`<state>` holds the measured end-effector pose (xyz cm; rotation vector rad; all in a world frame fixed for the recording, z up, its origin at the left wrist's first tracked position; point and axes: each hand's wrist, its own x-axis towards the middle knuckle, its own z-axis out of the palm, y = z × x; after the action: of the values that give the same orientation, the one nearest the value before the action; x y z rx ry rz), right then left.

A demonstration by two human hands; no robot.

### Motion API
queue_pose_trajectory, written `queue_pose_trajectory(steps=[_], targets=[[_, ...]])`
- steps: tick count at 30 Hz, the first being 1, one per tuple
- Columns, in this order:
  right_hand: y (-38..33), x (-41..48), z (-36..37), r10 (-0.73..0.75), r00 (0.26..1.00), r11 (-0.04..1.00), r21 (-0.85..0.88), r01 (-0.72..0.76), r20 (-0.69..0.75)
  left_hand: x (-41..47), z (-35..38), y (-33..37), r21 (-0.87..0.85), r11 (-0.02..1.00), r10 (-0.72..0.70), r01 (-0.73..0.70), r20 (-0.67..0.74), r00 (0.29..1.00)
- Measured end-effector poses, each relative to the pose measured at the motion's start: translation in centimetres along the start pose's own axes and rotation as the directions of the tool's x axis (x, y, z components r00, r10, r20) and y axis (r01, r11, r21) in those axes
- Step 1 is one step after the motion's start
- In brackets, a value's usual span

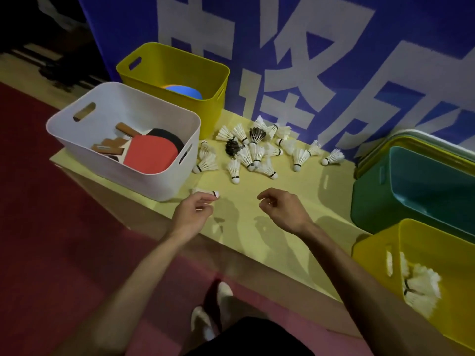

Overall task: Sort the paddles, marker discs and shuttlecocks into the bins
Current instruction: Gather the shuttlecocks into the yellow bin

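A pale yellow bench runs along a blue banner printed with large white characters, and a dark red floor lies in front of it; the room to the far left is dim. On the bench's left end stands a white bin holding the paddles, red and black faces up and wooden handles pointing left. Just behind it a yellow bin holds a blue disc. A pile of loose white shuttlecocks, with two dark ones among them, is scattered on the bench between that bin and the banner. At the right a teal bin sits in front of a stack of nested bins, and a second yellow bin, the near bin, holds white birdies. The left hand pinches a shuttlecock at its fingertips, just beside the white bin's near corner. The right hand hovers above bare bench with fingers loosely curled, holding nothing. Pale shoes show on the floor below.
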<state>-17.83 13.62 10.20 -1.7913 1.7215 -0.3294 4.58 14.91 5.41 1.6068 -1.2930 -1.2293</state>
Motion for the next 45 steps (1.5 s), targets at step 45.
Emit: queue_pose_trajectory(steps=[45], targets=[[5.2,17.0,5.9,0.026,0.999,0.999,-0.020,-0.027,-0.044,10.9,2.2,-4.9,0.337,0.917,-0.189,0.213,-0.103,0.977]])
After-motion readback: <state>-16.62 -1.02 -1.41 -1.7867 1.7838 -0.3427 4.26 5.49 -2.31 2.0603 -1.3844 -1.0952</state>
